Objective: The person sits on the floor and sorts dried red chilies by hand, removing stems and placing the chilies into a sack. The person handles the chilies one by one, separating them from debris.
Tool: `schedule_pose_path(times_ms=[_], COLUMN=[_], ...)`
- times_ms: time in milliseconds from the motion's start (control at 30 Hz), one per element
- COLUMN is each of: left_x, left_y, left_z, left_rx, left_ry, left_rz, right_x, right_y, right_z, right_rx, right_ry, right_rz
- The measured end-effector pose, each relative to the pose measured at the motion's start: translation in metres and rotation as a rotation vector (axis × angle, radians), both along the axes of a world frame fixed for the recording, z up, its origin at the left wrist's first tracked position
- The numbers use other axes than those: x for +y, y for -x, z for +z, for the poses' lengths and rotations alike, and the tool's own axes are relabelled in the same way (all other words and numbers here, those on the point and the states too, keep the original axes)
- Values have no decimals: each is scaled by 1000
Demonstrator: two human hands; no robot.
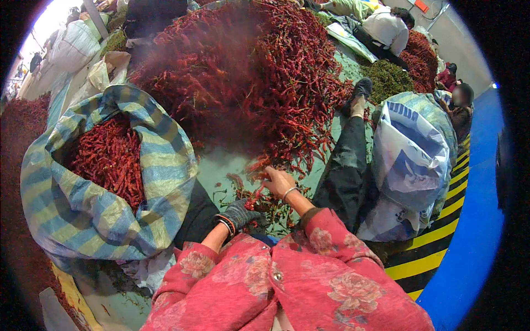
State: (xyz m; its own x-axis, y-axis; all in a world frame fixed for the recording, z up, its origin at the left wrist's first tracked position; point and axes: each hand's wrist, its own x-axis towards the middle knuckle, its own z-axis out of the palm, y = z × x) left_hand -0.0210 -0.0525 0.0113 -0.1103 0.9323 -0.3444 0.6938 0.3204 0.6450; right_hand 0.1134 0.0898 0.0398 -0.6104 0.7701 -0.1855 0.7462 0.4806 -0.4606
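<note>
Dried red chili peppers lie in a large heap (290,82) on the green floor in front of me. My left hand (238,215), in a grey knitted glove, is closed around some red chilies (251,202) between my legs. My right hand (280,182), bare with a bracelet at the wrist, has its fingers at a chili beside the left hand; whether it grips the chili is hard to tell. Green stems and loose bits (279,213) lie beneath both hands. On my left stands an open blue-and-yellow striped woven sack (165,165) with red chilies (109,157) inside.
A white printed sack (414,178) stands right of my outstretched leg (345,169). Beyond it are a greenish stem pile (387,80) and another red chili pile (418,62). Several people sit or bend farther back, one in white (385,29). Yellow-black floor stripes (430,260) run at right.
</note>
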Motion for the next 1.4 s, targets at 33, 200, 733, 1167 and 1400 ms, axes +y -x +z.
schedule_pose_path(times_ms=[33,200,733,1167,1400], left_x=[0,11,32,31,30], left_y=[0,17,11,-3,-6], left_z=[-6,26,34,74,73], left_rx=[55,-364,-1007,-899,-658], left_ry=[-44,196,-66,155,110], left_rz=[48,329,855,614,446], right_x=[8,32,16,-10,-8], right_y=[9,28,-21,-10,-10], right_z=[-4,-63,35,36,36], right_rx=[-44,-178,961,993,944], right_ry=[-59,-171,1306,1176,1022], right_rz=[13,158,-439,-414,-330])
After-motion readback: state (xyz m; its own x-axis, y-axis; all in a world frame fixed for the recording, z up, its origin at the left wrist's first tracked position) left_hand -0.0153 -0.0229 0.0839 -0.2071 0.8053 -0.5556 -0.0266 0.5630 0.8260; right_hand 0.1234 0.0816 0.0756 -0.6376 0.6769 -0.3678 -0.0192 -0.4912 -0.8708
